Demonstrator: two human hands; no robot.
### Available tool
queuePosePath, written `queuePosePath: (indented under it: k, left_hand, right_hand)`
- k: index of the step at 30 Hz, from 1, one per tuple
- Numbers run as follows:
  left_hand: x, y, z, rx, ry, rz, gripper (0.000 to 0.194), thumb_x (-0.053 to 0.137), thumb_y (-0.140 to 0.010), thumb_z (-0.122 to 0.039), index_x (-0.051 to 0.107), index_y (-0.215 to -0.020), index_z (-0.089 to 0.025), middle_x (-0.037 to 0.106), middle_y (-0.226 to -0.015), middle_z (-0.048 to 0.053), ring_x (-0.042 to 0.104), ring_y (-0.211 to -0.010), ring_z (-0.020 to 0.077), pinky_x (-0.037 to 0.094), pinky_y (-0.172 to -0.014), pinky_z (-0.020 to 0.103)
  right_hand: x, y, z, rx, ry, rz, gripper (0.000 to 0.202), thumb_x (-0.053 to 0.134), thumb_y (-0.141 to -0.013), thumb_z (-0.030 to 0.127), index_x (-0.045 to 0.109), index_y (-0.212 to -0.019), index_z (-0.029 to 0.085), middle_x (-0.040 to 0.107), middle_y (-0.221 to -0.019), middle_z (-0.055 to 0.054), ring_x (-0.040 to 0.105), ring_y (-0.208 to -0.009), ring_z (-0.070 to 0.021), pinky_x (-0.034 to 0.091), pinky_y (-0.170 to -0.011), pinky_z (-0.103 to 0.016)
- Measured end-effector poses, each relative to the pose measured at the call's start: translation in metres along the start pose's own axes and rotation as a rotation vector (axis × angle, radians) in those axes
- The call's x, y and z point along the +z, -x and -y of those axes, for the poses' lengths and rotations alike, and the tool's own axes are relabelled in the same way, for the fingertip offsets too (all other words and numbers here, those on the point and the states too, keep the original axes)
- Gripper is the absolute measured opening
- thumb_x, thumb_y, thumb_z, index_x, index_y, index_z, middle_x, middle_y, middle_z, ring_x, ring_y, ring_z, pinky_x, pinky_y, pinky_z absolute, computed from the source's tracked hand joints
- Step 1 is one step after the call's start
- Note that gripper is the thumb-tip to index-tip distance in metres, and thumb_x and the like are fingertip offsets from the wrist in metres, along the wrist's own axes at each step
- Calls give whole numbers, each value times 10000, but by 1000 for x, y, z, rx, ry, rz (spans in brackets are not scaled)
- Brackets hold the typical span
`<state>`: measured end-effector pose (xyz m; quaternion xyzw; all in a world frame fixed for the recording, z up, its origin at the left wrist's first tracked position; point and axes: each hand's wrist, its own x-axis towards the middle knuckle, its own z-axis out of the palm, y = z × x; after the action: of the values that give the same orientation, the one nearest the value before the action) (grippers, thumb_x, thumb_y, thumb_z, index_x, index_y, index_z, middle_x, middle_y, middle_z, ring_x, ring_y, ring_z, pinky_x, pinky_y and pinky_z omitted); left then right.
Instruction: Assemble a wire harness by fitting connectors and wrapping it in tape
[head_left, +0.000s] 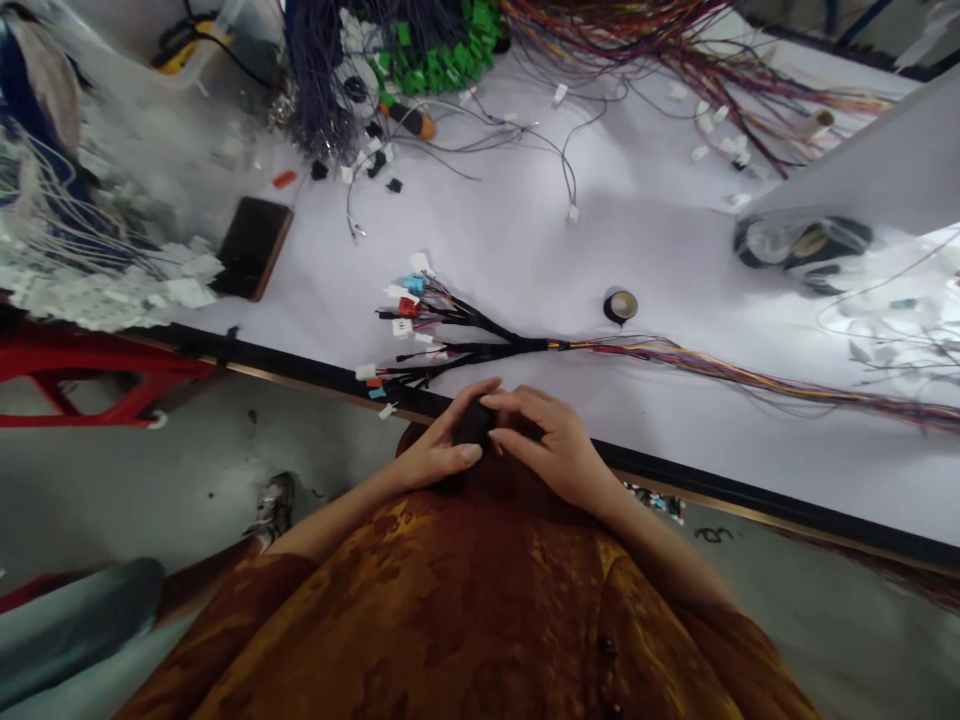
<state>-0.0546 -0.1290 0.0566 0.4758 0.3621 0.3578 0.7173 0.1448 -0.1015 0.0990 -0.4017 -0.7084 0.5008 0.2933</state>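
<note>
At the table's front edge, close to my body, my left hand (442,445) is closed round a dark roll of black tape (472,425). My right hand (544,435) pinches at the roll's right side with thumb and fingers. Just beyond both hands lies a wire harness (517,346), its branches wrapped in black. White, red and blue connectors (409,306) end the branches on the left, while bare coloured wires (720,372) run off to the right. A small, nearly used-up tape roll (621,306) lies behind the harness.
A phone (253,247) lies left, beside bundled wires with white connectors (112,290). Green connectors (442,55), an orange-and-black tool handle (411,119) and coloured wires (600,25) fill the back. A bag with tape rolls (802,245) is right. Another person's leg (82,620) shows lower left.
</note>
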Motion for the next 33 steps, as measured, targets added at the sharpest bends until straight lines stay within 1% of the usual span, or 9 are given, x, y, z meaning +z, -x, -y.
queuePosePath:
  k: [3,7,11,14,17,20,23,27,33]
  left_hand:
    - [-1,-1,1,61,16,-12,828,718,-766,-538,385,-1476,-272,396,-1520,107,328,-1430,372,275,-1178,496]
    - [-5,-5,2,173,14,-54,798,741,-752,-510,391,-1432,-284,430,-1460,119,409,-1368,350,360,-1122,479]
    - [-12,-10,3,311,-127,-159,805,762,-721,-519,398,-1393,-267,481,-1365,122,496,-1256,307,416,-1060,448]
    - [-18,-13,2,387,-162,-253,791,753,-716,-548,403,-1368,-270,506,-1299,105,519,-1213,284,427,-1043,436]
    - [-27,-15,-4,420,-203,-334,802,743,-726,-550,376,-1390,-290,469,-1361,105,515,-1220,283,444,-1029,435]
    - [-39,-14,-12,445,-286,-392,792,728,-757,-497,342,-1422,-305,409,-1447,111,497,-1248,287,460,-1019,432]
    - [-52,-13,-21,487,-359,-444,774,709,-779,-459,331,-1434,-293,391,-1473,121,472,-1282,296,454,-1036,439]
    - [-66,-9,-27,500,-370,-504,778,730,-770,-430,347,-1429,-274,413,-1458,123,459,-1304,305,438,-1058,458]
    - [-81,-4,-29,495,-450,-573,806,747,-752,-408,357,-1449,-297,367,-1495,124,451,-1315,309,448,-1053,458]
  right_hand:
    - [1,-3,2,-58,43,-22,233,643,-899,227,661,-1131,215,615,-960,-32,596,-838,-129,511,-761,-272]
    - [2,-11,5,-131,66,-31,239,631,-905,215,647,-1144,215,616,-1043,-59,613,-944,-155,529,-806,-299]
    - [4,-22,10,-193,108,-29,231,616,-912,222,642,-1142,222,633,-1094,-73,629,-1002,-173,539,-866,-334]
    - [5,-34,15,-214,145,-21,208,602,-917,229,644,-1120,226,648,-1096,-71,638,-1014,-178,542,-878,-336]
    - [6,-52,22,-238,166,-17,164,592,-922,214,650,-1075,227,672,-1063,-60,645,-1015,-177,540,-875,-326]
    - [10,-74,29,-297,195,-4,118,596,-921,200,654,-1023,215,691,-1001,-51,658,-969,-169,537,-852,-303]
    - [14,-95,35,-383,231,41,97,600,-917,186,652,-999,197,698,-990,-53,664,-936,-160,531,-828,-284]
    - [16,-117,44,-460,353,118,75,604,-916,177,649,-976,183,711,-960,-49,669,-901,-159,515,-815,-284]
    - [18,-134,61,-414,604,295,110,562,-952,245,649,-919,186,708,-901,-59,649,-817,-189,467,-729,-314]
